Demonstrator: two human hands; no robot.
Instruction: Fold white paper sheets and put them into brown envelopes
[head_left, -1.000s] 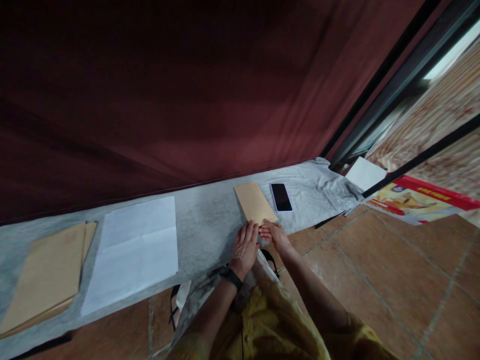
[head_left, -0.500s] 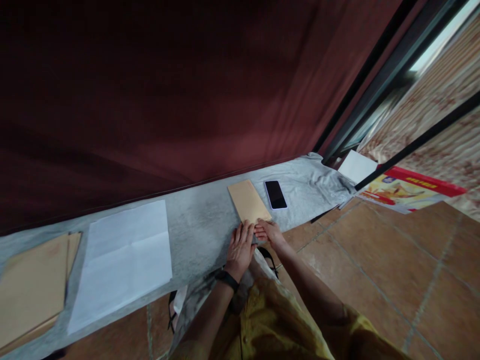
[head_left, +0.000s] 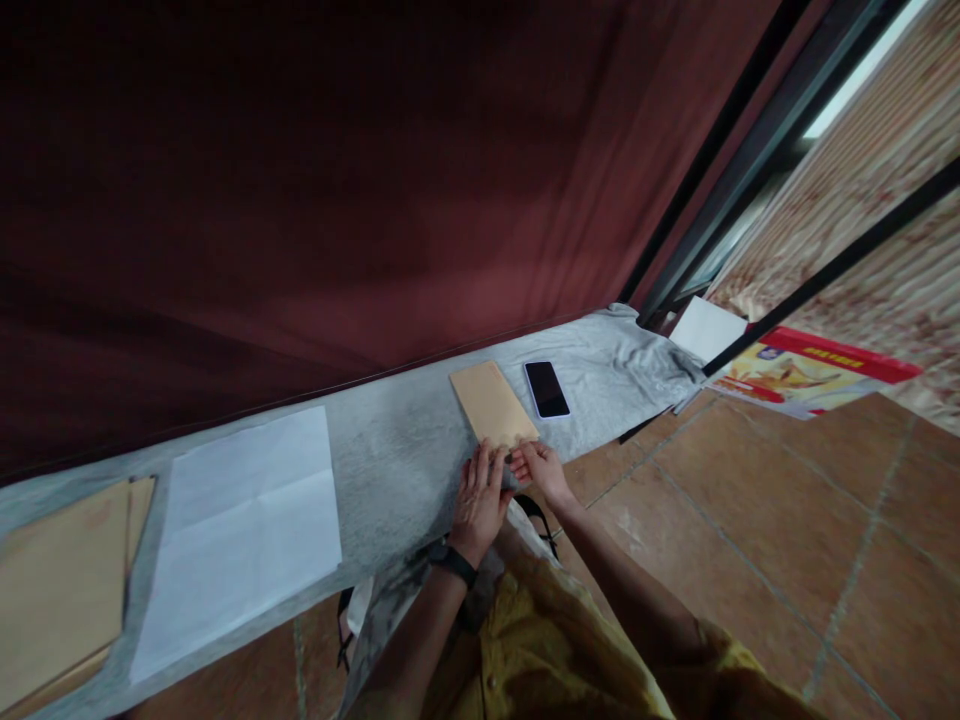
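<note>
A tan paper envelope (head_left: pixel 493 402) lies lengthwise on the grey cloth in front of me. My left hand (head_left: pixel 478 498) rests with its fingers stretched out flat over the envelope's near left corner. At the near right corner, my right hand (head_left: pixel 541 473) has its fingers bent and pinched on the envelope's near edge. What the right fingertips do under that edge is partly hidden. A phone (head_left: pixel 547 389) with a dark screen lies just right of the envelope, touched by neither hand.
White paper sheets (head_left: pixel 244 530) with a crease lie on the cloth (head_left: pixel 397 450) to the left. Beyond them is a stack of larger tan envelopes (head_left: pixel 64 590). A dark red curtain (head_left: pixel 337 200) hangs along the far edge. A printed box (head_left: pixel 810 375) stands on the tiled floor at right.
My right hand has shifted slightly right along the envelope's near edge, its fingers more bent. The left hand stays on the corner. The whole view has moved a little.
</note>
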